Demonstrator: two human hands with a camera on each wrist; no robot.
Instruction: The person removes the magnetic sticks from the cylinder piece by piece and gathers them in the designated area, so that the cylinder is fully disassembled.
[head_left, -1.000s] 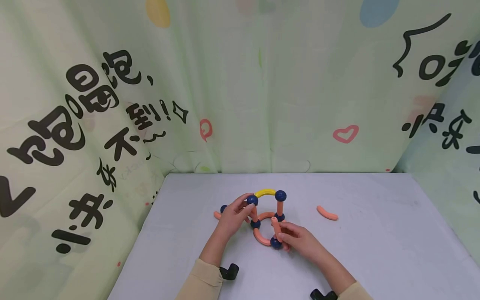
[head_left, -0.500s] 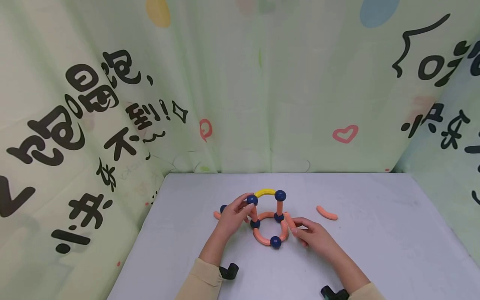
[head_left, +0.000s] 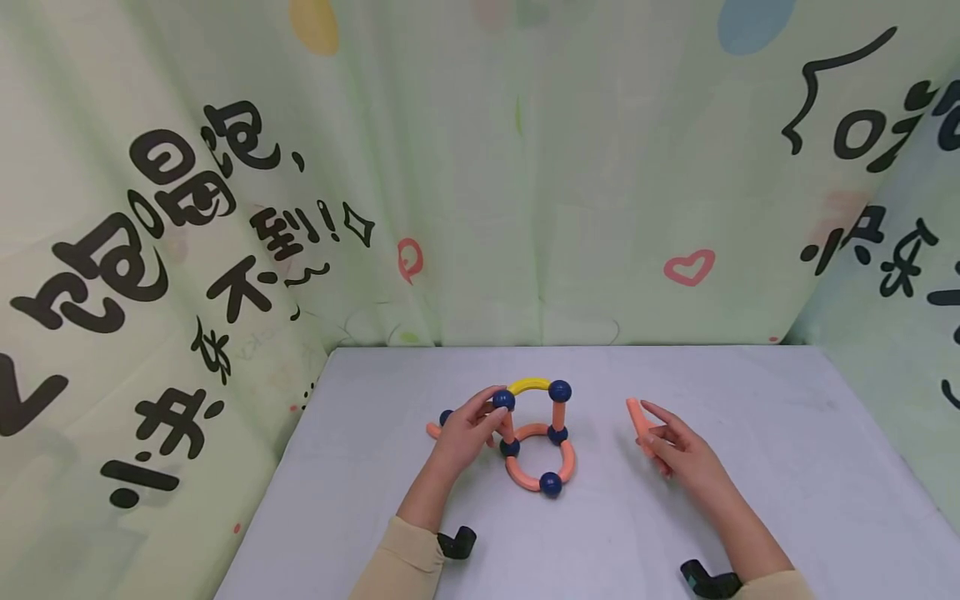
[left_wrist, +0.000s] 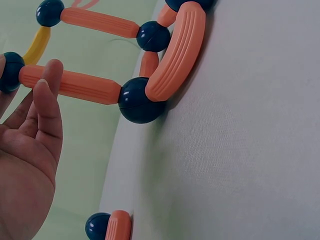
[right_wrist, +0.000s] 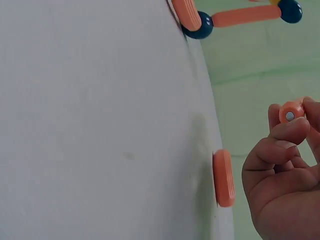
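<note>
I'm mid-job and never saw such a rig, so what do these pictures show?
No machine: the left grip and right grip are a person's bare hands. The wide picture looks forward and down from the person's head; the close ones look from each wrist. On the white table stands a frame: an orange ring, blue balls, two upright orange rods, a yellow arc on top. The left grip holds it near the top; the right grip pinches a separate orange rod. A loose orange piece and a blue ball with another orange piece also lie there.
</note>
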